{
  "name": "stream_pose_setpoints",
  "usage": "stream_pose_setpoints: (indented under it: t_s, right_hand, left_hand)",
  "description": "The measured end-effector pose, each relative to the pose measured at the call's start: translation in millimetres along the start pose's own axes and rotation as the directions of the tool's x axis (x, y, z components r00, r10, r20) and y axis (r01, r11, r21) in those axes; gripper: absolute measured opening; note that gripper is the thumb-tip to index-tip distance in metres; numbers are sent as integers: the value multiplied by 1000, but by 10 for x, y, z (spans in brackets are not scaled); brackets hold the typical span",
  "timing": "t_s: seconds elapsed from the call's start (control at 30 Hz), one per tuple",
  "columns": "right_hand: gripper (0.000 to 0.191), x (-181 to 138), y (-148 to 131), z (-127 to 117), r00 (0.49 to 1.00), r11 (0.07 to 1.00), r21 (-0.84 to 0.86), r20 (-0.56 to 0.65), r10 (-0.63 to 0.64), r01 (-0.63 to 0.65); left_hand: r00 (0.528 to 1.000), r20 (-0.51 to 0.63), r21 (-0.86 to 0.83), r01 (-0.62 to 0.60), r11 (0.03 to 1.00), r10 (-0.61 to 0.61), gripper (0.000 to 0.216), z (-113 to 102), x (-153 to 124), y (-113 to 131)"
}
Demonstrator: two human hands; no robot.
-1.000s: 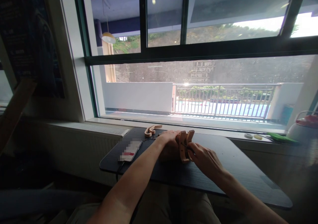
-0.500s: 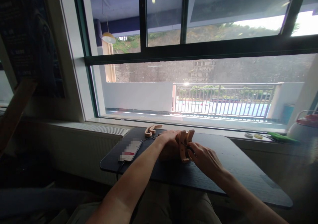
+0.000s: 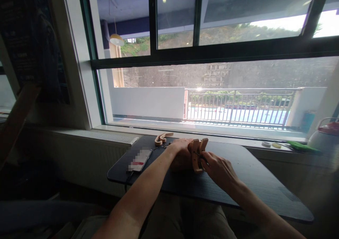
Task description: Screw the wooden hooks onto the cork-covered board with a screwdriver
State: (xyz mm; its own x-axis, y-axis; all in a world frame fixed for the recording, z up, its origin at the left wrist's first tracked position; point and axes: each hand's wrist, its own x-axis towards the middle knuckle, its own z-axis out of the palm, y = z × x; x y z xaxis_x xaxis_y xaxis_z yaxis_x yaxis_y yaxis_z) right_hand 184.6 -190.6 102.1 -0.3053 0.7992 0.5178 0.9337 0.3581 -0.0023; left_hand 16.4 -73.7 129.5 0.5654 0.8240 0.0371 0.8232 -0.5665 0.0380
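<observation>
A light wooden assembly (image 3: 197, 153) with upright prongs stands on the dark table (image 3: 251, 175) in front of the window. My left hand (image 3: 180, 150) is wrapped around its left side and holds it steady. My right hand (image 3: 218, 168) is closed in a pinch on a thin dark tool (image 3: 201, 157) whose tip meets the wooden piece. A separate curved wooden part (image 3: 162, 138) lies on the table behind my left hand, with a few small dark bits (image 3: 165, 146) beside it.
A phone (image 3: 140, 159) with a cable lies on the table's left part. On the sill at right are a white and red jug (image 3: 324, 135), a green cloth (image 3: 300, 146) and two small rings (image 3: 270, 144). A radiator grille (image 3: 106, 136) runs along the left.
Both hands and the wooden piece stay almost as they were; only the view has shifted slightly.
</observation>
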Motion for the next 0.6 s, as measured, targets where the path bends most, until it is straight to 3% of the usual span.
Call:
stream_pose_setpoints:
  t_s: [0.6]
  right_hand:
    - [16, -73, -3, 99, 997, 992, -101, -14, -82, 80]
  left_hand:
    - [1000, -12, 9, -21, 1000, 22, 75, 42, 17, -13]
